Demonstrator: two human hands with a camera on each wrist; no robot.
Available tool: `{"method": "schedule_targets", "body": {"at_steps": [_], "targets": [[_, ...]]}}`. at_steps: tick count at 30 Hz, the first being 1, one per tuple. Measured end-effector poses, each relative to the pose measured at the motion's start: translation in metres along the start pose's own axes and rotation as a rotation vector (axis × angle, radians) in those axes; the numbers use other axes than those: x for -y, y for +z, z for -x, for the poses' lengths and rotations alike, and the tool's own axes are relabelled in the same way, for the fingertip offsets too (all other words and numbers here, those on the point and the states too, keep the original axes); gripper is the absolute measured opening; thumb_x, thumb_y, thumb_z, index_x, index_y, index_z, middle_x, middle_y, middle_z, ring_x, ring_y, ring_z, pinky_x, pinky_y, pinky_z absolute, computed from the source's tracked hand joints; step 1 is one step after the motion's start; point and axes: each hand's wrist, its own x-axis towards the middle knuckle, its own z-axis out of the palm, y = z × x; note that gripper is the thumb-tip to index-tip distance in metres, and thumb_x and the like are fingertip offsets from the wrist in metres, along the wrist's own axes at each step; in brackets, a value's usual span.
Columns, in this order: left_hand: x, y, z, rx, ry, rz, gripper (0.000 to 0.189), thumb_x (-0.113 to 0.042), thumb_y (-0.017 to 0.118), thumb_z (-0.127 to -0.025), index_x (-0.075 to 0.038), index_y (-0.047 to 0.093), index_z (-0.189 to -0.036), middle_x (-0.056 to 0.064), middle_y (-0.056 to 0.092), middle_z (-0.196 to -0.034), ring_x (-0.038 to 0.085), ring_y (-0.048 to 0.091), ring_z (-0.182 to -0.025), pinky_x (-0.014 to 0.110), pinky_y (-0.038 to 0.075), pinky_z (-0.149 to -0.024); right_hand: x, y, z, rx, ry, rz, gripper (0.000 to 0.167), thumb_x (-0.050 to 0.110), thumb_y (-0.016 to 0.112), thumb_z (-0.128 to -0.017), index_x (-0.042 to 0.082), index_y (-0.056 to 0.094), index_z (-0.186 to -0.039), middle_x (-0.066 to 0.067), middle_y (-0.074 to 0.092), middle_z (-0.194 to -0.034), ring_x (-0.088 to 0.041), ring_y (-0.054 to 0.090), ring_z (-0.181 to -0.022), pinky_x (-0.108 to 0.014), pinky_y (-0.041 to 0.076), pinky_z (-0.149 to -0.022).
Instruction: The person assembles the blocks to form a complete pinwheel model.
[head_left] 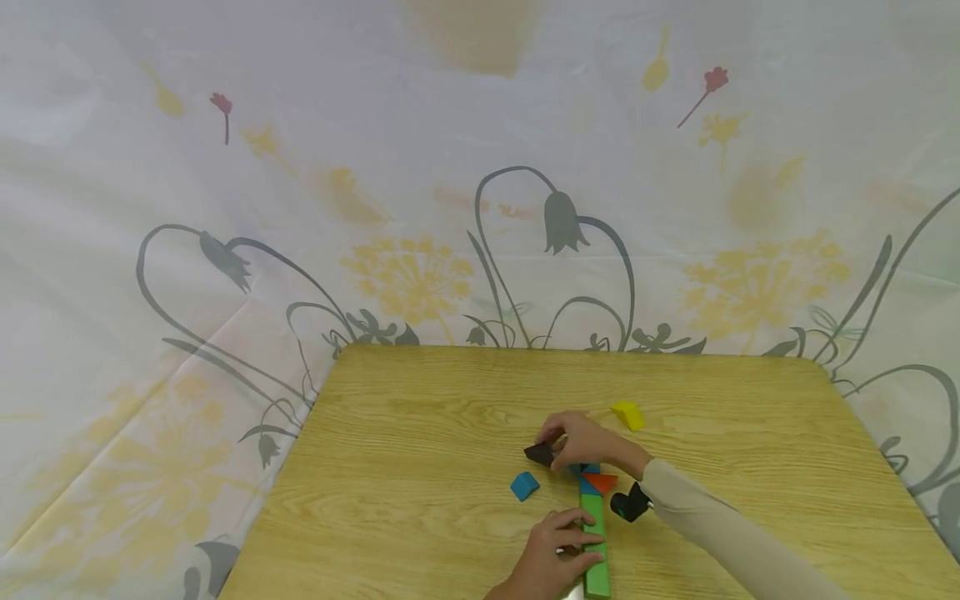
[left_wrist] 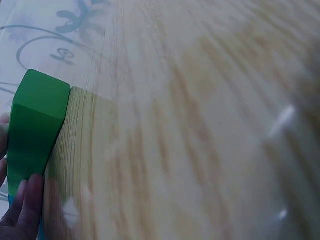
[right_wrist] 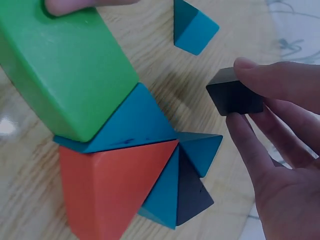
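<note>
My right hand pinches a small black block between thumb and fingers, just above the table. My left hand grips a long green block, with fingers on both its sides in the left wrist view. Against the green block's far end lies a blue triangular block, and beside that an orange-red triangular block. Smaller blue wedges and a dark wedge meet them in a fan. A separate blue block sits left of the row.
A yellow block lies farther back on the wooden table. Right of the row, under my right sleeve, are black pieces. Behind the table hangs a flower-patterned cloth.
</note>
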Motion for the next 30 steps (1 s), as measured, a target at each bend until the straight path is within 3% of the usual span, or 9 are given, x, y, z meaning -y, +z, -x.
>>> {"method": "schedule_targets", "body": {"at_steps": [4,7,11,17,21,30], "targets": [[-0.015,-0.007,-0.003,-0.006,0.009,0.006,0.021,-0.010,0.068,-0.086,0.002,0.072,-0.103,0.012,0.061,-0.111,0.012,0.060,-0.090,0.014,0.052,-0.068,0.006,0.002,-0.008,0.023,0.033,0.068,0.035,-0.007,0.077,-0.070,0.002,0.066,-0.102,-0.010,0.061,-0.103,-0.031,0.061,-0.095,-0.032,0.055,-0.077],[-0.017,-0.008,-0.004,-0.008,-0.001,0.005,0.021,-0.009,0.068,-0.086,0.002,0.072,-0.103,0.012,0.061,-0.111,0.013,0.056,-0.091,0.013,0.052,-0.068,0.011,0.003,-0.012,0.049,0.059,0.107,0.036,-0.008,0.077,-0.070,0.003,0.065,-0.102,-0.009,0.060,-0.104,-0.030,0.060,-0.096,-0.035,0.055,-0.077],[-0.001,0.000,0.000,-0.003,-0.019,0.009,0.023,-0.016,0.067,-0.088,-0.002,0.072,-0.105,0.007,0.061,-0.114,0.009,0.053,-0.094,0.012,0.051,-0.068,0.013,0.005,-0.017,0.082,0.071,0.152,0.038,-0.013,0.076,-0.067,0.004,0.065,-0.100,-0.008,0.060,-0.103,-0.028,0.058,-0.096,-0.036,0.054,-0.078],[0.003,0.001,0.001,0.000,-0.004,0.016,0.024,-0.018,0.066,-0.089,-0.003,0.072,-0.106,0.004,0.061,-0.114,0.003,0.061,-0.087,0.013,0.051,-0.070,0.018,0.010,-0.025,0.103,0.111,0.261,0.043,-0.019,0.074,-0.064,0.012,0.067,-0.093,-0.001,0.059,-0.092,-0.018,0.057,-0.082,-0.029,0.052,-0.066],[0.005,0.002,0.001,-0.007,0.024,0.002,0.024,-0.018,0.065,-0.089,-0.002,0.072,-0.106,0.006,0.060,-0.114,0.005,0.060,-0.087,0.012,0.051,-0.069,0.022,0.012,-0.031,0.117,0.148,0.270,0.039,-0.021,0.070,-0.068,0.012,0.068,-0.089,0.000,0.058,-0.089,-0.015,0.054,-0.077,-0.029,0.051,-0.061],[0.005,0.002,0.003,-0.001,0.016,0.009,0.025,-0.018,0.064,-0.090,-0.002,0.071,-0.107,0.006,0.059,-0.116,0.010,0.054,-0.096,0.012,0.051,-0.070,0.018,0.014,-0.040,0.118,0.038,0.268,0.022,-0.012,0.073,-0.074,0.008,0.071,-0.081,0.002,0.063,-0.077,-0.009,0.056,-0.069,-0.025,0.050,-0.059]]}}
